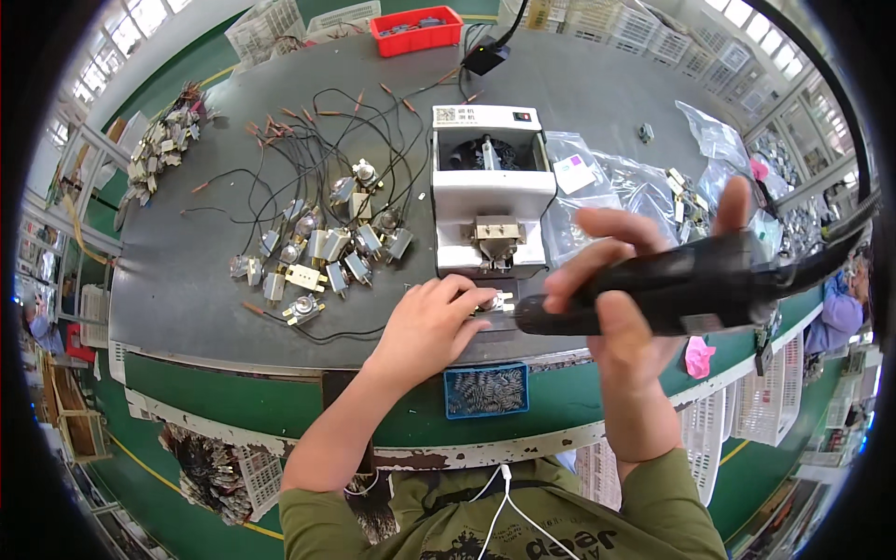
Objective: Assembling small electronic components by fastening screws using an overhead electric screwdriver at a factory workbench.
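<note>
My right hand (621, 308) is wrapped round a black electric screwdriver (677, 285), whose cord runs off to the right. The tool lies nearly level, its narrow front end pointing left toward my left hand (434, 322). The left fingers pinch a small metal part (502, 301) on the bench, just in front of a white screw feeder (492, 191). Those fingers hide most of the part. Left of the feeder lies a pile of grey box-shaped thermostat-like parts (336, 238) with long black leads ending in copper-coloured tips.
A blue tray of small metal pieces (487, 366) sits at the bench's near edge. Clear plastic bags (621, 187) and loose metal parts lie right of the feeder. At the far side stands a red bin (415, 39). More parts are heaped at the left edge (166, 149).
</note>
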Tool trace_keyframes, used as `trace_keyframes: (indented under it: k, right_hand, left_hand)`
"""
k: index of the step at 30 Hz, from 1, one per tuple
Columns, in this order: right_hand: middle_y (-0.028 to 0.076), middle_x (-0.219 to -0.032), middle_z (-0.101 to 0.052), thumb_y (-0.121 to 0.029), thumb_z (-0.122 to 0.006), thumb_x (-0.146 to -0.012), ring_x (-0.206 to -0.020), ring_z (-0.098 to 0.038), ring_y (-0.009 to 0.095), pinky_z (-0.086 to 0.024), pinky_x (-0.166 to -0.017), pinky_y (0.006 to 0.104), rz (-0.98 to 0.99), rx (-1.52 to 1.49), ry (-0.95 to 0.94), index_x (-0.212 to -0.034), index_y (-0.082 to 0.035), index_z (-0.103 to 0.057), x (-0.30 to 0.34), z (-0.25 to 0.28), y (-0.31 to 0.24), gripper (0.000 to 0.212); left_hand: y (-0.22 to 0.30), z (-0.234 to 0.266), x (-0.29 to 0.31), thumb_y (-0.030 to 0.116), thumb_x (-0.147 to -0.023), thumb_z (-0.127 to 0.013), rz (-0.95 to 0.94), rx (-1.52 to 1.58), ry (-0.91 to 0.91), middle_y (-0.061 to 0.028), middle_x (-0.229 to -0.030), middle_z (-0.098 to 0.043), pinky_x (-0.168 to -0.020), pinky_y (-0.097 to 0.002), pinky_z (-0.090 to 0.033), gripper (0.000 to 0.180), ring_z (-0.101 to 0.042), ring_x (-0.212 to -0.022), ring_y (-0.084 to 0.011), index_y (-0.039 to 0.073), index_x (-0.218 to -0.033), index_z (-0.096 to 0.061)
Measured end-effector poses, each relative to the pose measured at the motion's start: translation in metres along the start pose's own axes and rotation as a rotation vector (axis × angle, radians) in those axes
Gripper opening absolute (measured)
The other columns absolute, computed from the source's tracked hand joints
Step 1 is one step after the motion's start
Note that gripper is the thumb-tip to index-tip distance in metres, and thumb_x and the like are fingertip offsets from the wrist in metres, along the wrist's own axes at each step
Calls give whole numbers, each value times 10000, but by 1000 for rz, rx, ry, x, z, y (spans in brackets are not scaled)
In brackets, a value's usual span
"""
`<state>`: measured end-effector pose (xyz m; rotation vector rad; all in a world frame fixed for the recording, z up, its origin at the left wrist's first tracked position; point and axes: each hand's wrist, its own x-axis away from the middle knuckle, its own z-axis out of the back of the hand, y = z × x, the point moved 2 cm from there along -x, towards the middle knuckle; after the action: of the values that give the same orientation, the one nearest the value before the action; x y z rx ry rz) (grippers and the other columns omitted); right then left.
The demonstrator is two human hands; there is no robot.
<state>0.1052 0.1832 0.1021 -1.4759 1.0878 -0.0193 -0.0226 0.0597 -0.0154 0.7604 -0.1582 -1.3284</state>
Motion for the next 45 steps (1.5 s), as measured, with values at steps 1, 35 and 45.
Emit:
trace_keyframes:
  k: [1, 35, 45]
  right_hand:
    - [280, -1157, -615, -120, -725, -882, -753, -700, 224, -588, -617, 311, -10, 28, -72, -1570, -242, 113, 1, -4, 4, 1091]
    - [150, -970, -642, 120, -585, -845, -689, -637, 147, -553, -657, 276, 15, 181, -226, -1574, -142, 45, 6, -15, 72, 998]
    - [159, -937, -636, 138, -584, -807, -670, -626, 150, -541, -634, 271, 47, 167, -329, -1581, -147, 21, 2, -13, 72, 1023]
  left_hand:
    - [-2, -3, 3, 180, -848, -730, -6, 9, 21, -43, -1045, -623, -848, -383, -496, 277, -629, -928, -259, 135, -1115, -674]
    - [-12, -13, 4, 271, -890, -685, 143, -33, -145, -59, -1152, -617, -814, -412, -548, 324, -651, -1001, -295, 61, -1128, -616]
    - [-13, -15, 5, 259, -885, -692, 145, -21, -137, -51, -1169, -617, -805, -412, -553, 315, -653, -1005, -293, 64, -1122, -619]
